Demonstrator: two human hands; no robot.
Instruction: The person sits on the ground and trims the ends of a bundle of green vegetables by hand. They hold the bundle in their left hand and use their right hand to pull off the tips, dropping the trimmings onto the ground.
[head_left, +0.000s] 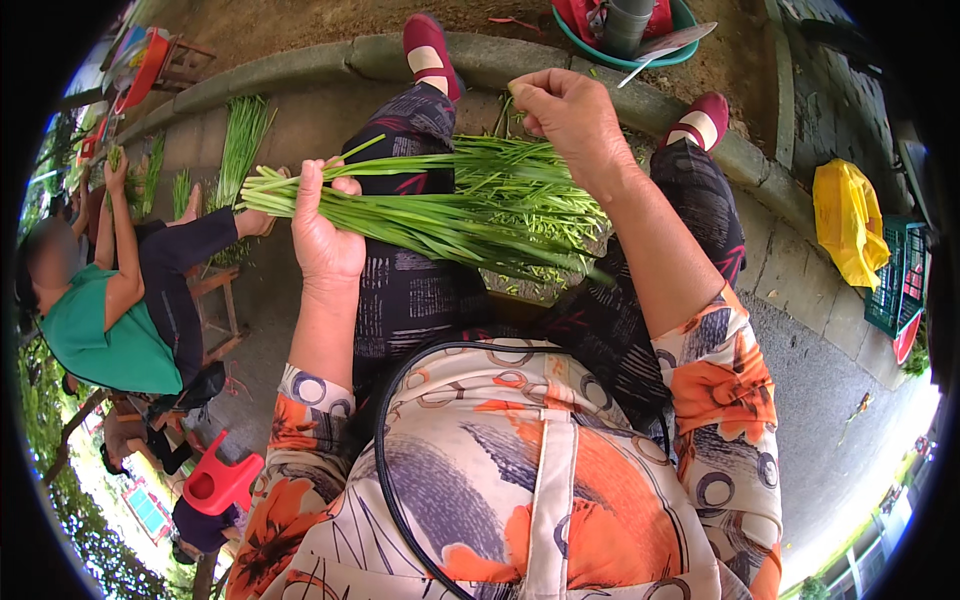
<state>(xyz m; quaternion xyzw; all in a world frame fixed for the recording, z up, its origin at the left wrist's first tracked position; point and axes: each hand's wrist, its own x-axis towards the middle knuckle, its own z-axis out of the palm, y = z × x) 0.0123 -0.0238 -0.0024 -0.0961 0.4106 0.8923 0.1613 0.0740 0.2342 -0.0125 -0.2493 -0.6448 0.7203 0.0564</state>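
Observation:
My left hand (326, 236) is shut around a bunch of long green stalks (442, 221), likely garlic chives. Their pale ends stick out past the thumb on the left, and the dark green tips trail right across my lap. Higher up and to the right, my right hand (562, 105) is raised apart from the bunch, thumb and fingers pinched together. A yellow-green tint shows at its thumb tip; no stalk is plain in the fingers. Between my legs, below the bunch, lies a heap of green stalks and short cut bits (555, 195), partly hidden by the held stalks.
A concrete kerb (300, 67) curves past my feet. Beyond it stands a teal basin (667, 56) holding a metal cylinder. At right are a yellow plastic bag (847, 217) and a green crate (896, 277). A seated person (112, 322) at left holds greens near laid-out bundles (240, 150).

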